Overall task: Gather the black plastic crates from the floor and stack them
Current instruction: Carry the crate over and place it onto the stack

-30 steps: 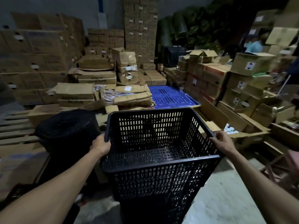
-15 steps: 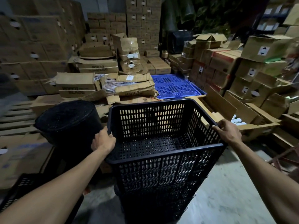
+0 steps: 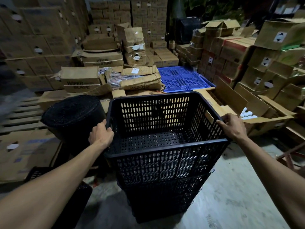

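Observation:
A black perforated plastic crate point(image 3: 166, 164) sits on top of a stack of like crates point(image 3: 163, 200) on the concrete floor in front of me. My left hand point(image 3: 100, 134) grips the top crate's left rim at the handle slot. My right hand point(image 3: 232, 126) grips its right rim. The top crate is empty. Another black crate point(image 3: 39, 172) lies low at the left, partly hidden behind my left forearm.
A black mesh roll point(image 3: 72, 113) stands just left of the stack. Cardboard boxes point(image 3: 79, 78) are piled behind and at both sides. A blue plastic pallet point(image 3: 181, 78) lies behind. An open carton with white items point(image 3: 247, 114) is at the right. Bare floor point(image 3: 231, 195) shows lower right.
The crate in my hands has sunk lower onto the stack. The view has tilted down, and my grip on both rims is unchanged.

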{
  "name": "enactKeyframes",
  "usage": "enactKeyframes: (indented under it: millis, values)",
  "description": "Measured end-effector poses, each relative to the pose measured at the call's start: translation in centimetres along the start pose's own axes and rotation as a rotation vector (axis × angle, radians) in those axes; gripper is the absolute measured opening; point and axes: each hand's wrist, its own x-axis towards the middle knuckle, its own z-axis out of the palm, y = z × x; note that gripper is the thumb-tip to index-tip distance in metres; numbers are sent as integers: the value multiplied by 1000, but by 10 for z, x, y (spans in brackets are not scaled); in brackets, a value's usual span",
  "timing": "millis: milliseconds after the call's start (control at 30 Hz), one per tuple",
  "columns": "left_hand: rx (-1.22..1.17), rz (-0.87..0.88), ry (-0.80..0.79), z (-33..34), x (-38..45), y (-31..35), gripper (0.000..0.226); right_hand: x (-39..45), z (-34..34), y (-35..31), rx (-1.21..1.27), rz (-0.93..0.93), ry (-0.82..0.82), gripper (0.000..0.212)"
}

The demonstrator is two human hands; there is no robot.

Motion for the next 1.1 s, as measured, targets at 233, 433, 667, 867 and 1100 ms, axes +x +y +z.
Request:
enactKeyframes:
  millis: [233, 433, 667, 867, 1100]
  values:
    - [99, 37, -1, 13, -3, 4, 44, 4, -5, 3, -36, 15, -48, 25]
    - [208, 61, 26, 24, -4, 4, 54, 8, 0, 4, -6, 52, -39, 27]
    - [278, 108, 51, 30, -8, -4, 64, -6, -2, 3, 16, 23, 30, 40]
    - [267, 95, 11, 28, -13, -5, 65, -11, -5, -1, 2, 32, -40, 39]
    - [96, 128, -60, 11, -17, -17, 53, -27, 3, -17, -205, 82, -73, 61]
